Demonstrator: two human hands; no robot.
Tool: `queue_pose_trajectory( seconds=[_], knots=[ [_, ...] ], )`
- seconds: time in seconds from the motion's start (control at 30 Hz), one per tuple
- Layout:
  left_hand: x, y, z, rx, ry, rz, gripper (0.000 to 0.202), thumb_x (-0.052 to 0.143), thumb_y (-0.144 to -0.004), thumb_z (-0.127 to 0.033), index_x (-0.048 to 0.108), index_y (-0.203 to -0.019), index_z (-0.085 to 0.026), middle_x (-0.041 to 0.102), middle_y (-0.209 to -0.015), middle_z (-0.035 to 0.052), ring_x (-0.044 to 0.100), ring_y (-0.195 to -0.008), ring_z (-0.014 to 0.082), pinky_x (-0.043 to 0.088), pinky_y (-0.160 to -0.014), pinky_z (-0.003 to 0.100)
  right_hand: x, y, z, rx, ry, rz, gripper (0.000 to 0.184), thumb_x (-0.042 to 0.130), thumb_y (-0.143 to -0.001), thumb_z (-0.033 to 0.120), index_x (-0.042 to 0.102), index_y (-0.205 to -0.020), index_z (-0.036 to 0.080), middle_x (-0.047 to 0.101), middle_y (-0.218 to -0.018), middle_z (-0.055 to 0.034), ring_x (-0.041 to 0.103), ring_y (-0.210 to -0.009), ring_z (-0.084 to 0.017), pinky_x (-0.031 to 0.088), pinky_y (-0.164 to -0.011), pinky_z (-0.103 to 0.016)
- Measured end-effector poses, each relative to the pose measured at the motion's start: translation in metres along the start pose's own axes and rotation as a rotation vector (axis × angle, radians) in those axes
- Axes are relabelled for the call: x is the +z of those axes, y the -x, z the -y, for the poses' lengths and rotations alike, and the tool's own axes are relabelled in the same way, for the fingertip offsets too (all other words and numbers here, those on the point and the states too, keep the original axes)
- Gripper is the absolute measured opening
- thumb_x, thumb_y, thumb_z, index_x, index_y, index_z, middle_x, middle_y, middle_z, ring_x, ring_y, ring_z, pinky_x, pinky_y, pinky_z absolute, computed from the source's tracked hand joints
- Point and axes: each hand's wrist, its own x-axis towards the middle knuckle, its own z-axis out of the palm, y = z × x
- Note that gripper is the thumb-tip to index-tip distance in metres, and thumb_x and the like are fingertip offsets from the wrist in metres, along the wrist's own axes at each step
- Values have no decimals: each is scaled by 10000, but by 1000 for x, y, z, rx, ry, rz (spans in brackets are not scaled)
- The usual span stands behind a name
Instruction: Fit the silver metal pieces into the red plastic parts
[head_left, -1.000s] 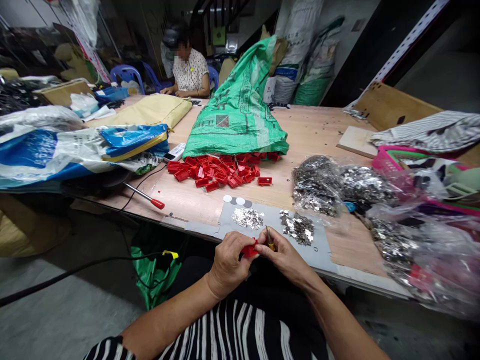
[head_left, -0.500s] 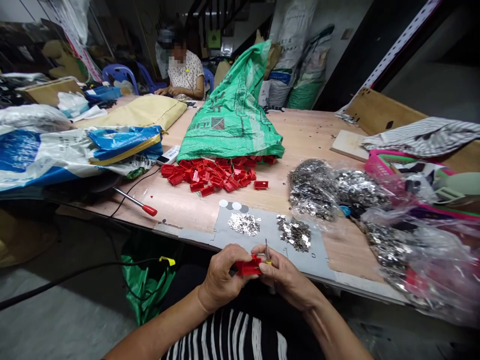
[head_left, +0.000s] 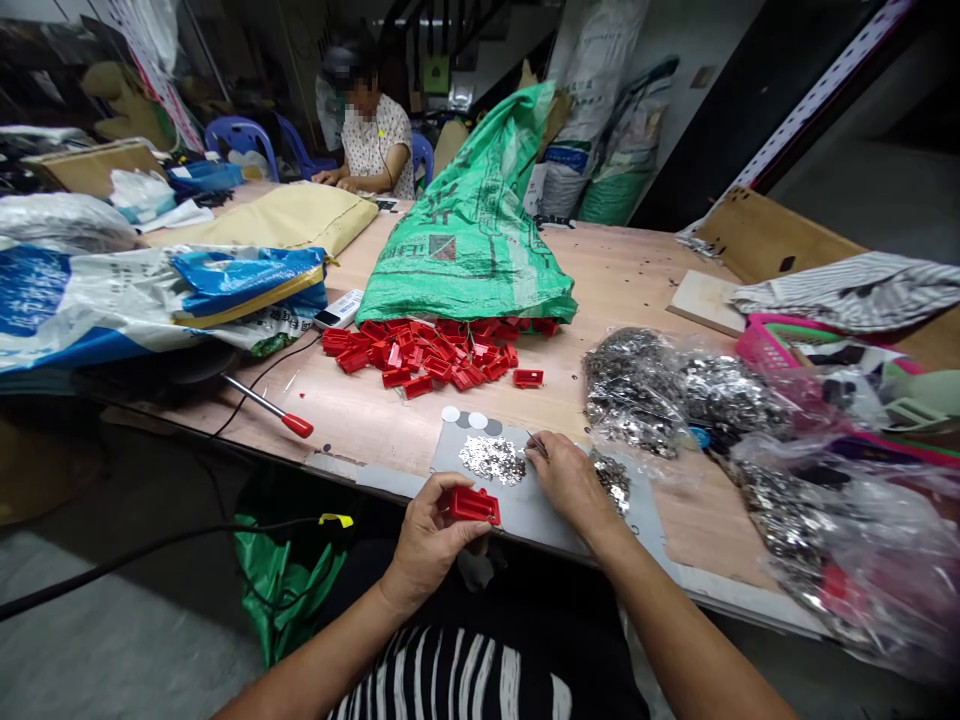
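In the head view, the left hand (head_left: 427,548) holds a small red plastic case (head_left: 475,507) at the near edge of the table (head_left: 720,545), in front of the gray mat (head_left: 525,512). The thumb presses along the near side and the fingers are at the left end and behind, so the grip is closed on the case. Its hollow side faces up toward the camera, and its right end sticks out free. The case looks light and stiff, so it should be easy to hold with just a thumb and fingers. It seems smooth, so it might slip if the grip is loose, and its thin walls might crack if squeezed very hard. The best place to hold it is by the left end and the long outside walls, with the hollow part left open. The right hand (head_left: 568,482) pinches a thin pointed tool (head_left: 533,441), just beside a pile of tiny shiny metal pieces (head_left: 487,458) on the mat. I can't tell if the tool's tip has a piece on it. These bits look hard, flat and slippery, and too small for fingers to pick up easily.
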Motion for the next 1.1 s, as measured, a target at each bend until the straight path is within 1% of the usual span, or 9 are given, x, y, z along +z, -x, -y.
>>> queue_pose_trajectory(
  seconds=[0.1,0.23,0.37,0.53,0.7,0.83,0.93,1.03,1.1],
  knots=[
    [0,-1,-2,-96,116,-3,454,789,-644,-153,551,-1028,-204,646,-822,-18,636,-720,110,526,-692,226,6,-4,-1,-17,18,-3,54,520,-828,180,571,-811,184,621,-882,-90,575,-855,-230,421,-766,-317],
    [0,-3,-2,-171,248,16,426,772,-665,-156,550,-1027,-187,645,-799,-7,643,-685,118,545,-664,245,8,-2,-2,-34,15,-3,68,496,-843,179,541,-794,190,616,-847,-75,567,-816,-214,413,-731,-302],
    [2,-2,-4,-216,319,24,473,765,-675,-159,540,-1089,-195,632,-816,-7,648,-686,121,563,-675,271,6,0,-3,-31,-5,4,70,474,-855,167,536,-829,188,628,-829,-59,573,-772,-194,405,-691,-281],
    [4,0,-9,-268,379,34,498,774,-664,-156,547,-1104,-210,617,-865,-4,652,-731,131,570,-710,304,5,-4,-2,-38,-23,26,80,504,-827,142,569,-854,180,642,-857,-54,583,-803,-183,405,-728,-274],
    [2,1,-10,-303,427,49,491,767,-682,-166,567,-1128,-218,608,-879,5,650,-776,139,557,-733,304,4,-7,1,-45,-34,14,71,514,-804,134,565,-789,181,623,-805,-53,573,-780,-188,407,-721,-283],
    [1,-2,-12,-296,420,15,429,758,-703,-215,601,-1102,-207,592,-881,10,627,-763,130,541,-679,268,2,-2,4,-64,-61,-22,79,473,-830,152,537,-817,196,615,-797,-44,575,-761,-187,410,-693,-278],
    [2,-5,-13,-286,413,-6,445,771,-688,-224,613,-1103,-207,604,-904,17,621,-778,128,529,-684,258,-4,10,10,-102,-196,-20,70,454,-860,206,521,-881,208,617,-782,-21,573,-696,-174,410,-638,-266],
    [4,-9,-12,-264,421,-7,465,779,-676,-220,616,-1111,-211,622,-922,24,618,-791,127,519,-706,261,-13,27,21,-172,-408,71,89,473,-879,260,547,-894,214,618,-754,-1,550,-637,-157,409,-600,-256],
    [6,-10,-12,-247,432,-7,454,780,-675,-217,627,-1102,-210,628,-922,24,613,-793,122,512,-716,261,-19,39,30,-227,-501,123,119,476,-894,271,581,-896,215,633,-785,-7,558,-653,-153,423,-613,-255]
  ],
)
